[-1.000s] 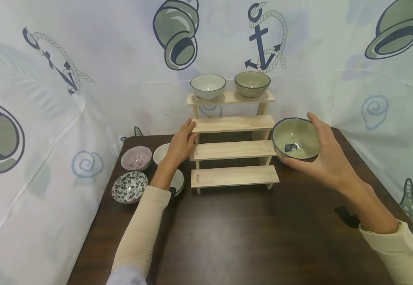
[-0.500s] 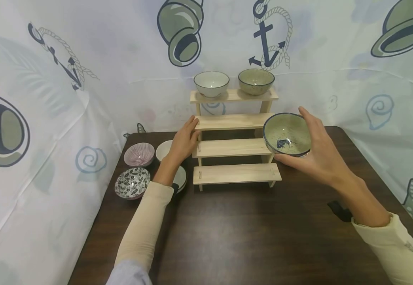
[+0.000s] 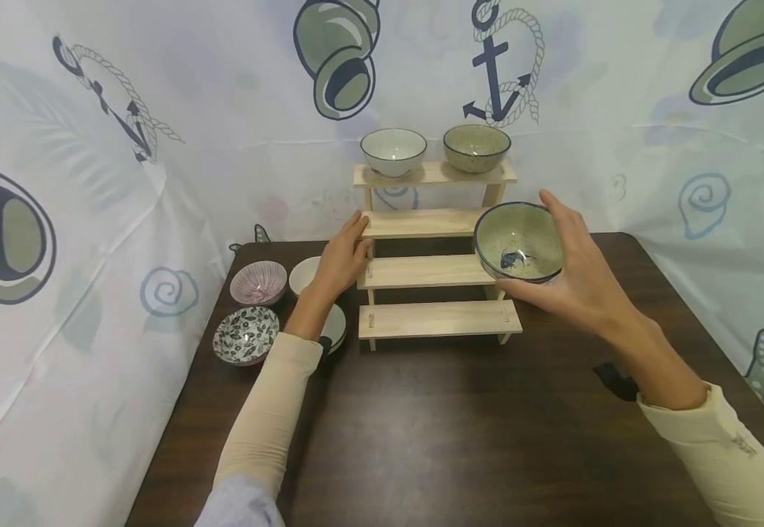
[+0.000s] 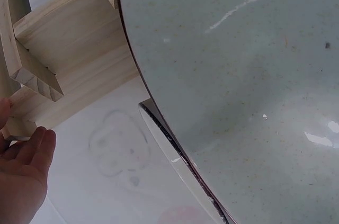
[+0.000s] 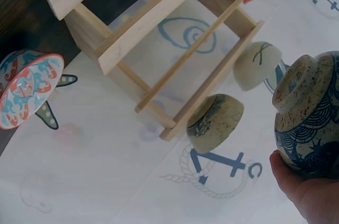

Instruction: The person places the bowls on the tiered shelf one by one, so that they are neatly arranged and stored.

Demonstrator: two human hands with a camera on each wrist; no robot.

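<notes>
In the head view, my right hand [image 3: 576, 271] holds a greenish speckled bowl [image 3: 519, 241] by its rim, tilted toward the camera, in front of the right end of the wooden stand's middle shelves. The right wrist view shows the bowl's blue-patterned outside [image 5: 315, 118] and part of my right hand [image 5: 312, 192]. My left hand [image 3: 341, 256] grips the left end of the second shelf from the top [image 3: 421, 223]. A white bowl [image 3: 393, 152] and a green bowl [image 3: 477, 148] stand side by side on the top shelf.
Left of the stand on the dark table [image 3: 408, 439] are a pink-striped bowl [image 3: 258, 283], a black-and-white floral bowl [image 3: 246, 335] and pale bowls partly hidden by my left arm. A red-and-blue patterned bowl [image 5: 32, 89] shows in the right wrist view. Patterned cloth [image 3: 237, 88] hangs behind.
My right hand has moved the speckled bowl left and slightly up, closer to the second shelf. My left hand keeps its place on the stand; the view has shifted slightly.
</notes>
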